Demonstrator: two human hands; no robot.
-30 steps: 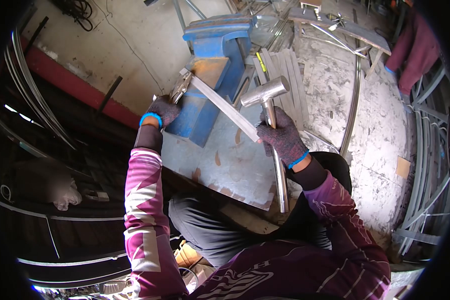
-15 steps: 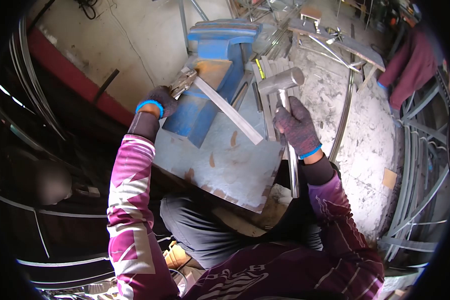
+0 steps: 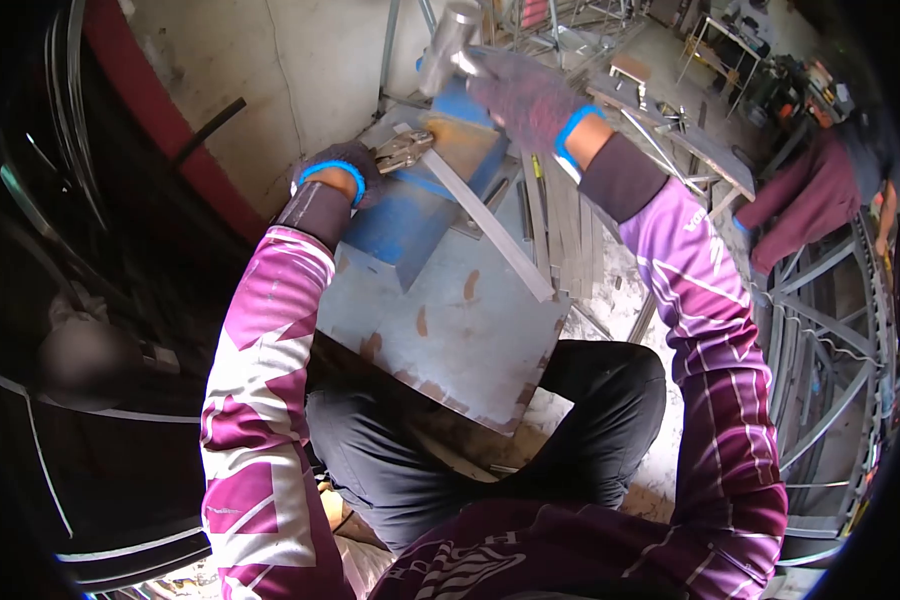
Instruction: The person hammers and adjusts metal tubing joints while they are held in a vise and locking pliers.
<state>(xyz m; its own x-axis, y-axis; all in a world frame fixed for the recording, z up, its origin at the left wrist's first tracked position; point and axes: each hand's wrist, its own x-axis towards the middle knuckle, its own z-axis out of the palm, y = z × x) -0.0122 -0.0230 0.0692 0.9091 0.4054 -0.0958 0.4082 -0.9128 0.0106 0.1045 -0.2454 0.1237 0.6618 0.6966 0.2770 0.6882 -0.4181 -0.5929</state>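
Note:
My left hand (image 3: 342,174), in a dark glove with a blue cuff, is closed around a pair of locking pliers (image 3: 404,151). The jaws of the pliers are at the upper end of a flat metal bar (image 3: 492,228), which slants down to the right across a blue bench vise (image 3: 382,232). My right hand (image 3: 532,105), also gloved and smeared by motion, grips a metal hammer (image 3: 448,52) raised over the back of the vise. The hammer's handle is mostly hidden by that hand.
Under the vise is a grey metal plate (image 3: 425,345) with worn patches. Flat metal strips (image 3: 575,235) lie to its right. A low bench (image 3: 705,155) stands farther back, and a person in maroon trousers (image 3: 805,200) is at the right near a metal rack (image 3: 820,350).
My right hand has swung the hammer up and to the left, over the back of the vise. My left hand still holds the pliers at the bar, while the view has shifted slightly.

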